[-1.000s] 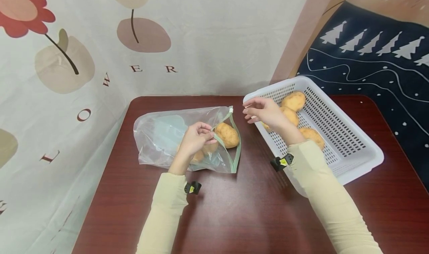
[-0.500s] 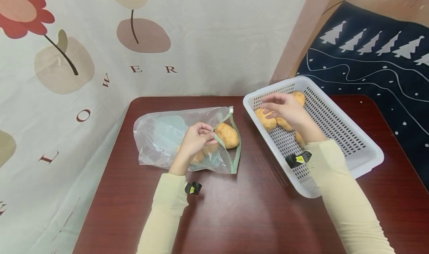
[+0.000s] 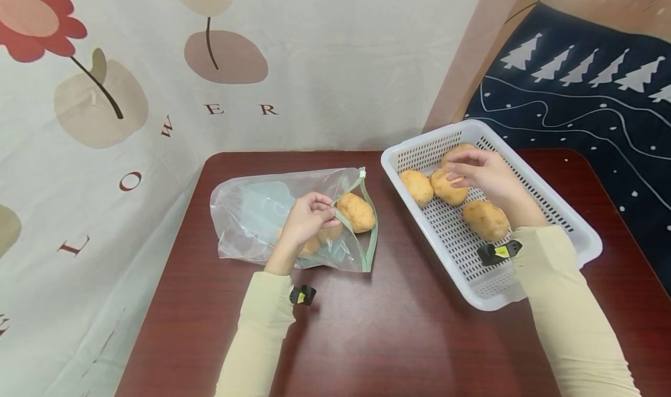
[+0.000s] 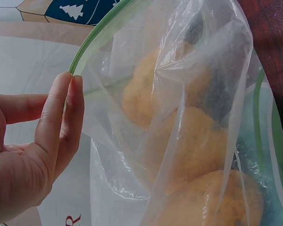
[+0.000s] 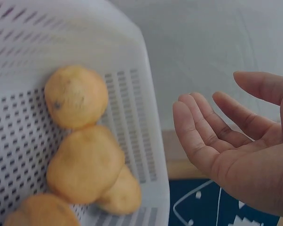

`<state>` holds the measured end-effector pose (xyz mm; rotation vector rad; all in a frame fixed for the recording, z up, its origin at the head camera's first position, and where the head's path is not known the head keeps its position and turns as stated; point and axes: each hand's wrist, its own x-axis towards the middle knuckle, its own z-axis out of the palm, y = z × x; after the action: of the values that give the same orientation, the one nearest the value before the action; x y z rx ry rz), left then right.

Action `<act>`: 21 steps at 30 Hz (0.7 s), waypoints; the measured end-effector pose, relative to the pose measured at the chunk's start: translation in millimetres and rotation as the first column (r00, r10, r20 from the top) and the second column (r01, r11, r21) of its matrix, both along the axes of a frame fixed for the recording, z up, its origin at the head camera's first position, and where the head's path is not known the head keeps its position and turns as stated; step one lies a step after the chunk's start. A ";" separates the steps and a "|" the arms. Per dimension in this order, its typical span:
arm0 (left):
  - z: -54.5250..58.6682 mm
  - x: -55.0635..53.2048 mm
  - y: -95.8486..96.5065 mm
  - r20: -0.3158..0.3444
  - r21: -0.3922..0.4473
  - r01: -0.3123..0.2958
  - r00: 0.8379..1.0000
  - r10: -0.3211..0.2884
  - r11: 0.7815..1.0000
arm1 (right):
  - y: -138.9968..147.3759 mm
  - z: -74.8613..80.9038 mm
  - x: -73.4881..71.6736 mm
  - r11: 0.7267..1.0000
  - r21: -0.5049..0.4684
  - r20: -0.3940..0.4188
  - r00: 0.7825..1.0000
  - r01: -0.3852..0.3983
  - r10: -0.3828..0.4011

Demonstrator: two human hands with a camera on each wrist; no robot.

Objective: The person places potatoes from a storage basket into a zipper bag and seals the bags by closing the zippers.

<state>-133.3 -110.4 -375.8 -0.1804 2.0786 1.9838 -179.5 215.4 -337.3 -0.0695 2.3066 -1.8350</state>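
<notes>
A clear zip bag (image 3: 251,211) with a green-edged mouth lies on the table at the left. My left hand (image 3: 309,219) pinches the bag's green rim (image 4: 87,44) between thumb and fingers. Inside the bag are several potatoes (image 4: 188,141), one potato (image 3: 356,212) lying at the mouth. At the right, a white perforated basket (image 3: 555,228) holds several more potatoes (image 3: 486,220). My right hand (image 3: 490,176) hovers over the basket with fingers relaxed and apart, partly covering the rearmost potato. Nothing is in its palm in the right wrist view.
The dark red wooden table (image 3: 356,339) carries both the bag and the basket. Behind it hangs a pale printed cloth (image 3: 335,65), with a navy cloth (image 3: 576,94) at the right. The basket's raised rim (image 3: 437,251) stands between the bag and its potatoes.
My right hand has moved rightward from the basket's left rim to above the potatoes inside, uncovering the ones at the left. My left hand keeps hold of the bag's rim, unmoved.
</notes>
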 end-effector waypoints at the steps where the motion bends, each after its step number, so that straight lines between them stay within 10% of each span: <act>1: 0.0 0.1 0.0 -0.001 0.001 0.000 1.000 0.000 1.000 | 4.1 -1.1 0.4 1.000 0.004 0.004 1.000 0.008 -0.008; 21: 0.2 1.1 -0.1 -0.012 -0.006 0.003 1.000 -0.003 1.000 | 71.0 -30.9 8.0 0.951 0.289 0.148 0.976 0.113 -0.161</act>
<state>-132.1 -110.6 -375.6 -0.1672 2.0906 1.9821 -171.6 286.4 -368.2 0.2848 2.4724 -1.4840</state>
